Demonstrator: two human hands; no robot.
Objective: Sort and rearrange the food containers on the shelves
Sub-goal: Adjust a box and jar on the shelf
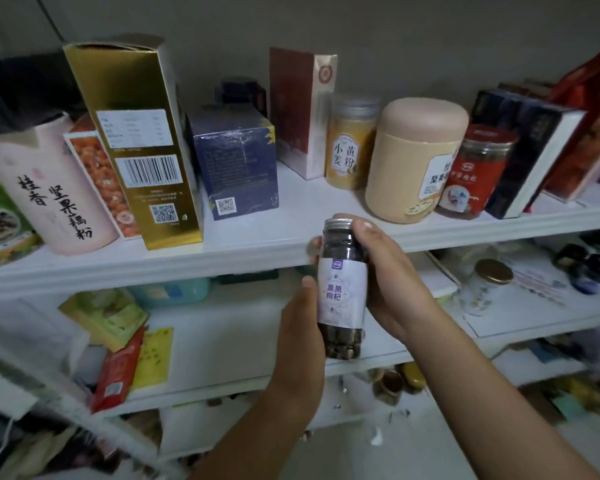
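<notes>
Jar (pixel 342 292) held upright between both hands. The right hand (pixel 385 271) wraps its upper half and the left hand (pixel 300 337) grips the lower side, with the shelf (pixel 257 251) edge just behind. Judged light, rigid, smooth and possibly breakable. Best gripped at the labelled middle, below the cap (pixel 337 223).

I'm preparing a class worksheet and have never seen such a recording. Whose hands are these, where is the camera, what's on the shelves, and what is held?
No machine here: a person works with bare hands. The single picture comes from a camera worn on the head, looking forward and down. The upper shelf carries food packs: a pink canister, a gold box, a blue box, a beige tub. The left hand and right hand together grip a slim jar with a silver lid, purple label and dark dried contents.
</notes>
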